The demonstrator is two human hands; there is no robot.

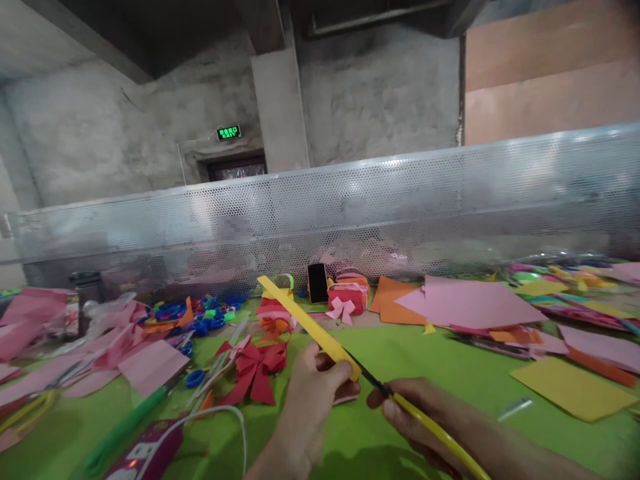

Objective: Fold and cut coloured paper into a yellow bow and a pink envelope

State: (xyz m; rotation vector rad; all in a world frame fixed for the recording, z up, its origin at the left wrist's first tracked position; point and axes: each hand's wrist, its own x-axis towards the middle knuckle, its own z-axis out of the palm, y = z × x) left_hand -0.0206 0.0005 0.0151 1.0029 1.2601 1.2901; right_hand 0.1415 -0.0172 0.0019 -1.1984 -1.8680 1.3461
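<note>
My left hand (317, 393) is closed on a long yellow strip (299, 315), pinched near its lower end between thumb and fingers. The strip slants up to the left; whether it is paper or felt I cannot tell. In my right hand (417, 410) is a pair of scissors (437, 432) with yellow handles and dark blades. The blades point up and left and reach the strip's lower end beside my left thumb. How far apart the blades are is hard to make out. Left of my left hand lies a red bow (255, 370) on the green tabletop (390, 350).
A purple power strip (150, 453) with a white cord and a green-handled tool (127, 427) lie front left. Pink sheets (475, 303) and a yellow sheet (573, 389) are at right. A phone (317, 283) stands by a small red bag (347, 298). A perforated metal panel (300, 220) runs behind.
</note>
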